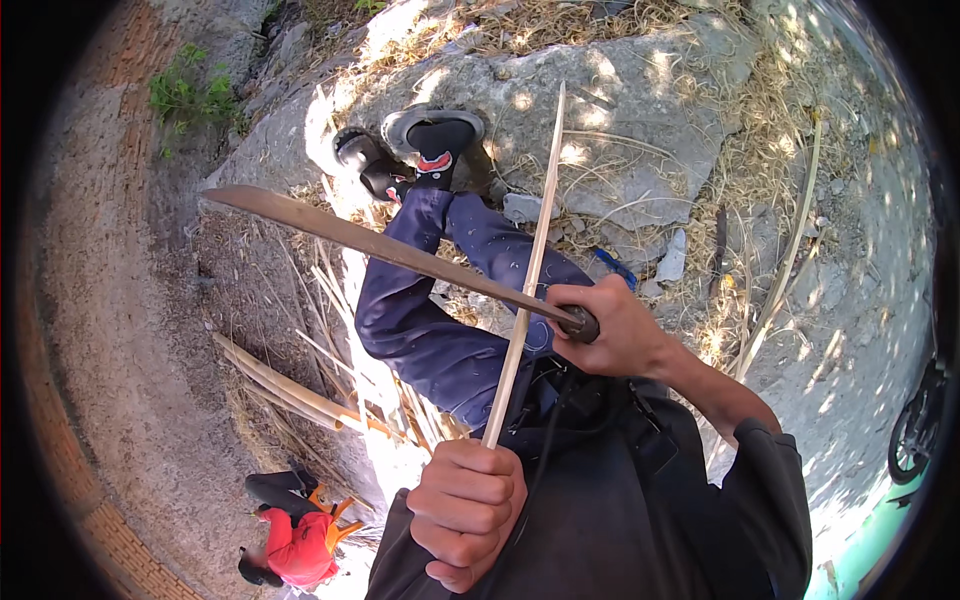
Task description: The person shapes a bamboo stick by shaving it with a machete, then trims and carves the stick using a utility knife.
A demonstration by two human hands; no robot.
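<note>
My left hand (468, 515) is closed round the near end of a long pale bamboo strip (541, 225), which points away from me and narrows to a tip. In my right hand (612, 325) is the dark handle of a machete (375, 245). Its long brown blade reaches out to the left and crosses over the strip, a little way from the handle. Whether the edge touches the strip, I cannot tell. Both tools are above my legs in dark blue trousers (430, 345), which have pale flecks on them.
Split bamboo poles (300, 395) lie on the left, with loose strips beside my legs. Dry shavings (735, 190) litter the rocky ground. A blue object (615, 266) lies beyond my right hand. At the lower left a person in red (303, 548) sits on an orange chair.
</note>
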